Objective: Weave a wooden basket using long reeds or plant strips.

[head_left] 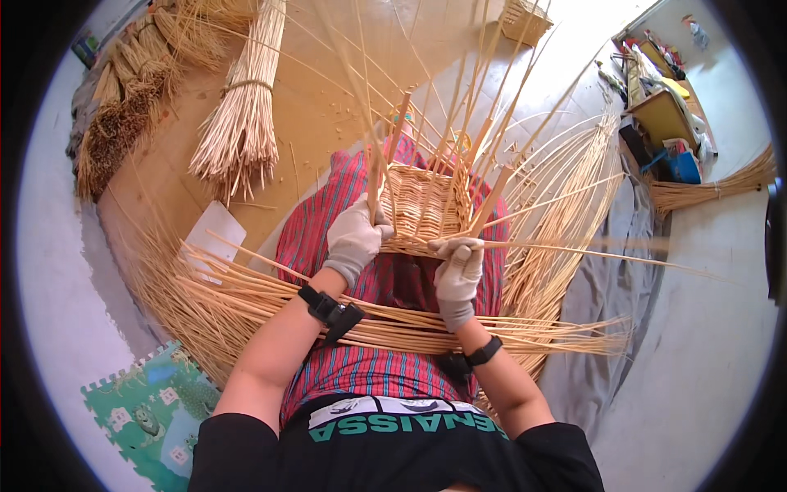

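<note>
A partly woven wicker basket (422,201) rests on my lap, its tall upright canes fanning out away from me. My left hand (357,238), in a pale work glove, is closed on the basket's left near corner beside a thick corner stake (375,184). At the right near corner my right hand (459,275), gloved too, pinches a long thin cane (566,249) that runs out to the right. A second thick stake (490,201) stands just above that hand. The fingertips of both hands are partly hidden against the weave.
A bundle of loose canes (410,322) lies across my lap below the hands. More canes (566,221) spread at the right on grey cloth. A tied bundle (246,115) stands at the far left, and a small woven box (525,20) sits at the back.
</note>
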Demonstrator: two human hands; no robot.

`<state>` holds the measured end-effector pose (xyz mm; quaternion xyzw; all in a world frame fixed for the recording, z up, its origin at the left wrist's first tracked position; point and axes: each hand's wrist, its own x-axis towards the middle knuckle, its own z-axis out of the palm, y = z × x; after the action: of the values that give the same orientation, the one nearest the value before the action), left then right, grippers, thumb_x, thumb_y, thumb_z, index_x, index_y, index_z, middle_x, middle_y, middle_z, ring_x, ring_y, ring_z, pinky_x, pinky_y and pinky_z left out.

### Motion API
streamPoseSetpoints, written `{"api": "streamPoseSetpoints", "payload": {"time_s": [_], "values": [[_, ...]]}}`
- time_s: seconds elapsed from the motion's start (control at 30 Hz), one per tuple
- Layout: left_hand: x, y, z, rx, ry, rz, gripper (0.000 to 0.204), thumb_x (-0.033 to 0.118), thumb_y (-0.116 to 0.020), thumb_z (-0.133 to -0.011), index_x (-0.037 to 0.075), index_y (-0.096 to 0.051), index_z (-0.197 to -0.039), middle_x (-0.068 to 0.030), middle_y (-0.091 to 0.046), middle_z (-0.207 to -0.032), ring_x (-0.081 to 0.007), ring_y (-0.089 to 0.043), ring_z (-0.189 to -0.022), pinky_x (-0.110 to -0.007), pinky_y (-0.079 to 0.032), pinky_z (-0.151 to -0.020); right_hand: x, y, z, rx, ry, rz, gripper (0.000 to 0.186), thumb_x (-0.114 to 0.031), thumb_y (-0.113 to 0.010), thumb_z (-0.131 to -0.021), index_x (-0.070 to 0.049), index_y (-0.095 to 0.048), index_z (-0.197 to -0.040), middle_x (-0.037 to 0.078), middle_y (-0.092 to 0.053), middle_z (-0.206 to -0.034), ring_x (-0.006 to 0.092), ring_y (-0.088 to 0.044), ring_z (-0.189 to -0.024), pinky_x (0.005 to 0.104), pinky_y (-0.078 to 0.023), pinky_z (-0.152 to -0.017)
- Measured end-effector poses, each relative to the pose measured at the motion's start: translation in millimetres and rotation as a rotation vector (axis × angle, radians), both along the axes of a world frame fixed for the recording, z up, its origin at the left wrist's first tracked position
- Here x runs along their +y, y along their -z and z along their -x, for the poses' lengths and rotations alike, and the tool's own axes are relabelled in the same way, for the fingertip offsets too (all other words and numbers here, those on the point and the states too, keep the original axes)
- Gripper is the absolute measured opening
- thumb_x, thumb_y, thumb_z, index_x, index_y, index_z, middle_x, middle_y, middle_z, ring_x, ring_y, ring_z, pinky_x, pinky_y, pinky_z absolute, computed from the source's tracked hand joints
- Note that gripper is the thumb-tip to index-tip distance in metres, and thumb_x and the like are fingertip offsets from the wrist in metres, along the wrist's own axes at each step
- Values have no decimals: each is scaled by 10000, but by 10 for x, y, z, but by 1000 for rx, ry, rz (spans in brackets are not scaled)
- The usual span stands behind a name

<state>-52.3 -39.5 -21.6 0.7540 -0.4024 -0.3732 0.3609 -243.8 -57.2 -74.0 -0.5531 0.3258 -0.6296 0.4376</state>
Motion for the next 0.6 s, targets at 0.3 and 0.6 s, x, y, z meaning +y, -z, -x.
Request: {"api": "streamPoseSetpoints", "payload": {"time_s": [0.3,0.6], "values": [[-100,140,-126,-99,90,23,527,478,-936,-698,90,-651,-914,-47,-678,-740,-239,-640,-698,-388,-504,-682,321,-586,70,-21,-128,-447,245,-222,-422,-1133,-33,-562,-1062,149,-716,-907,193,-703,-752,343,-598,-705],[33,259,-195,449,-117,494,255,204,-769,-964,15,-623,-1056,-49,-715,-872,-122,-663,-785,-268,-539,-740,-185,-593,675,-66,139,-380,181,-25,-654,-1010,-78,-583,-1169,129,-753,-1033,147,-707,-768,234,-539,-522]]}}
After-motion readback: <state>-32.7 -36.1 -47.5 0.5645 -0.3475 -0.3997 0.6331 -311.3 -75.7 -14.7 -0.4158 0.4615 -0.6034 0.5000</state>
